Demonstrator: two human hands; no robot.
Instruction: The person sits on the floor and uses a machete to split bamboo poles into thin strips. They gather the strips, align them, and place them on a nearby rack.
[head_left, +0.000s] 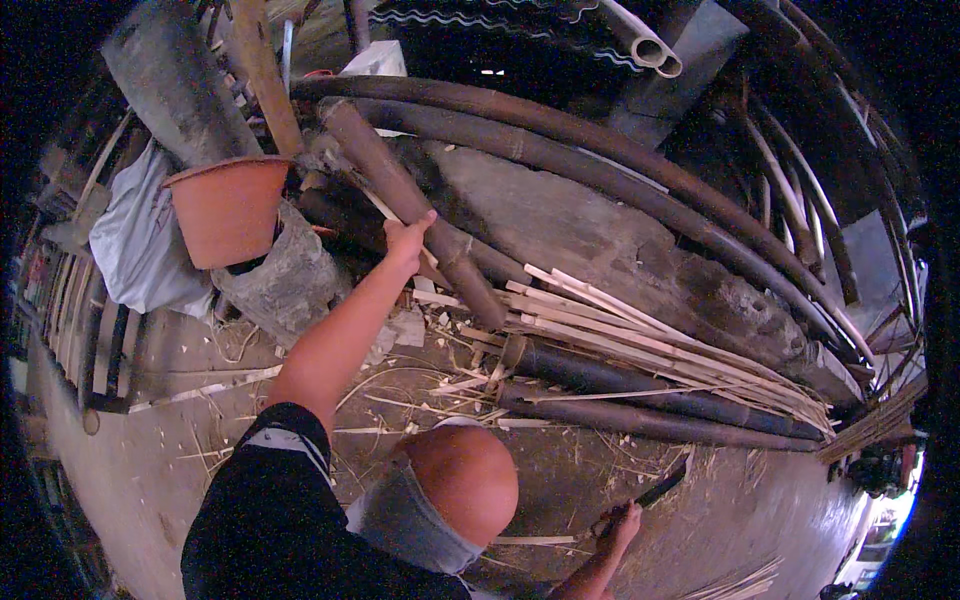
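Note:
My left hand (408, 243) reaches forward and grips a short, dark bamboo pole (385, 165), thumb laid against its side. The pole slants from upper left down to the right. Beside that hand a pale split edge shows; whether it belongs to the same pole I cannot tell. Low on the right, my right hand (622, 522) is closed around the handle of a dark-bladed machete (665, 485), its blade pointing up and right, apart from the bamboo. Pale split bamboo strips (610, 325) lie in a bundle right of the short pole.
Two dark bamboo poles (640, 410) rest on the ground before the strips. Behind lies a big weathered log (560, 205) with long poles (520, 145) above it. An orange pot (228, 212) stands on a grey stump (285, 270) at left. Shavings litter the floor (400, 400).

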